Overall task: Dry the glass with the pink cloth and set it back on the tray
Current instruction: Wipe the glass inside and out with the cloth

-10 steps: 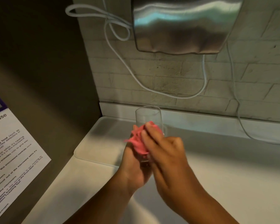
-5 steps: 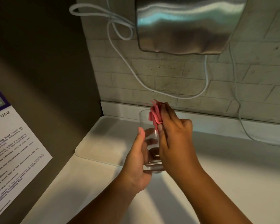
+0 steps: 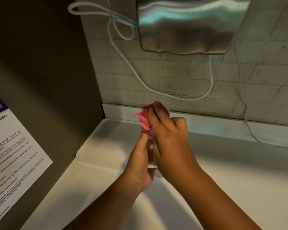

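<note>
Head view: the left hand (image 3: 140, 165) grips the base of the glass (image 3: 150, 155), rigid, slick and breakable, above the tray (image 3: 106, 143), as the right hand (image 3: 168, 138) pinches the soft pink cloth (image 3: 144, 121) at its rim.

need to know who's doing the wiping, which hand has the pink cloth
The right hand: its fingers press the pink cloth at the top of the glass. The left hand only grips the glass lower down.

Shared pantry: microwave-use notice (image 3: 15, 156), brick-tile wall (image 3: 173, 77), white counter (image 3: 239, 171).
</note>
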